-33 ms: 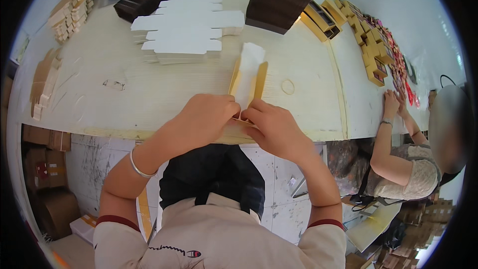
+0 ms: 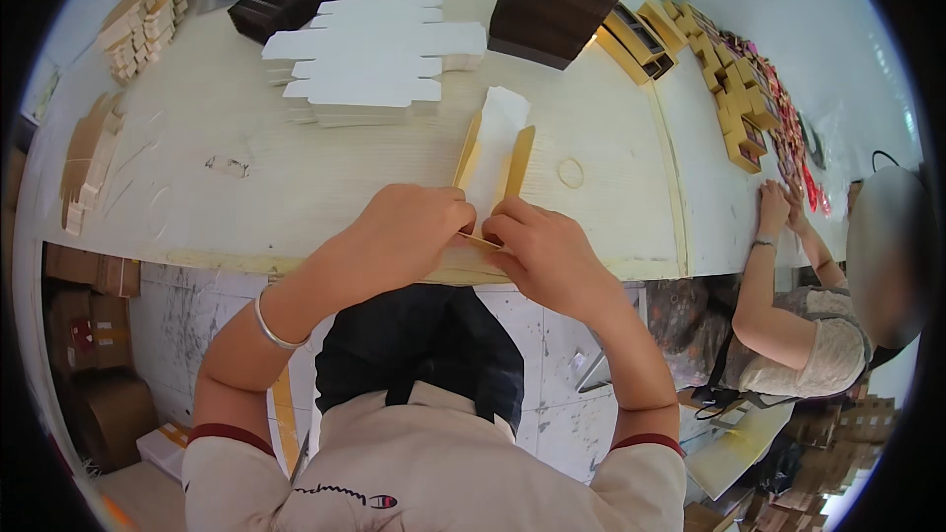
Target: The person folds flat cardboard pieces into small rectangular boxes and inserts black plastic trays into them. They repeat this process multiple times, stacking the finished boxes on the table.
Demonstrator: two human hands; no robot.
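Note:
A carton with a white inside and gold outer walls (image 2: pixel 506 116) lies partly folded near the table's front edge, its side walls standing up and a long white flap pointing away from me. My left hand (image 2: pixel 419 225) grips the carton's near end at its left corner, fingertips curled inside. At the right corner of that same end, my right hand (image 2: pixel 540 241) pinches the cardboard between fingers and thumb. Both hands partly hide the near edge. Beyond the carton sits a stack of flat white box blanks (image 2: pixel 370 54).
A tall dark brown box (image 2: pixel 562 2) and a lower dark one (image 2: pixel 288 2) stand at the back. Folded blanks (image 2: pixel 91 163) line the left. Gold boxes (image 2: pixel 737 103) are piled at right, near a co-worker's hands (image 2: pixel 774 207). A thin ring (image 2: pixel 571 172) lies right of the carton.
The carton's right wall and far flap lean very slightly further right. Both hands keep their grip at the near end.

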